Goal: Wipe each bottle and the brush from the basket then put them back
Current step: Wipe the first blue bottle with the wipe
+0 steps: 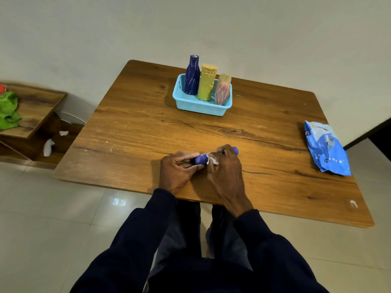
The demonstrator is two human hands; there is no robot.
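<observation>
Brush [201, 159] lies sideways between our hands at the surface's near edge: left hand [177, 172] clamps one end, right hand [224, 166] presses a white wipe [212, 160] around it. Three bottles [206, 84] stand in the basket [184, 102] beyond, apparently still streaked.

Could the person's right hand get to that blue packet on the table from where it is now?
Probably yes: bare table lies between the right hand and the blue packet. But that hand is now pressing a white wipe against the purple item.

- Head view, sole camera: looks forward and steeply down onto the wooden table [211, 132].
- Table's near edge close below; far edge against the wall, distant.
</observation>
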